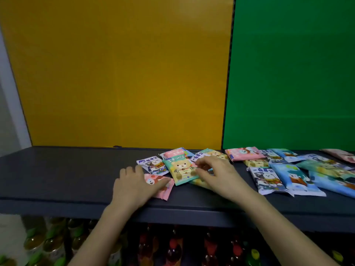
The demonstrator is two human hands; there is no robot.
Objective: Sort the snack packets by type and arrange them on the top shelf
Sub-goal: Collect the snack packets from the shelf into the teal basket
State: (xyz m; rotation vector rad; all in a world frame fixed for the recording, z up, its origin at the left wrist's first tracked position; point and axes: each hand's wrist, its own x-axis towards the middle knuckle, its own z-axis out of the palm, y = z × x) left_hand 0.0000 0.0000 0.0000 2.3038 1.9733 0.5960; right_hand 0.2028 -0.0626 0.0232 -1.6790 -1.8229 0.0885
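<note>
Head view, setting: A dark top shelf [67, 169] is seen from just above its front edge, backed by a yellow panel [115, 73] and a green panel [288, 73]. Bottles [172, 246] are stored on the level below.
Middle cluster: A handful of snack packets is gathered loosely under and ahead of the hands, overlapping and mixed in type, so sorting is judged to be under way and unfinished.
Right cluster: Further right, blue packets [295, 179], a white packet [266, 179] and a back pink packet [245, 153] are heaped with overlaps. No tidy rows are formed there.
Left hand: The left hand [134, 186] is laid flat on the front pink packet [162, 188], fingers straight and slightly spread, thumb stretched across its face. The packet is probably pinned so that it can be slid aside.
Front pink packet against fingers: Its left part is covered by the palm, while its right end and lower corner stick out past the thumb.
Right hand: The right hand [217, 173] is arched over the cluster's right side with fingers bent. Whether anything is pinched cannot be told through the blur.
Teal bear packet [180, 169]: It lies just left of the right fingertips, its right edge touching or just beside them. A yellowish packet [198, 182] is partly hidden beneath that palm.
White-and-purple packet [153, 165]: It lies flat just beyond the left fingertips, apparently untouched.
</note>
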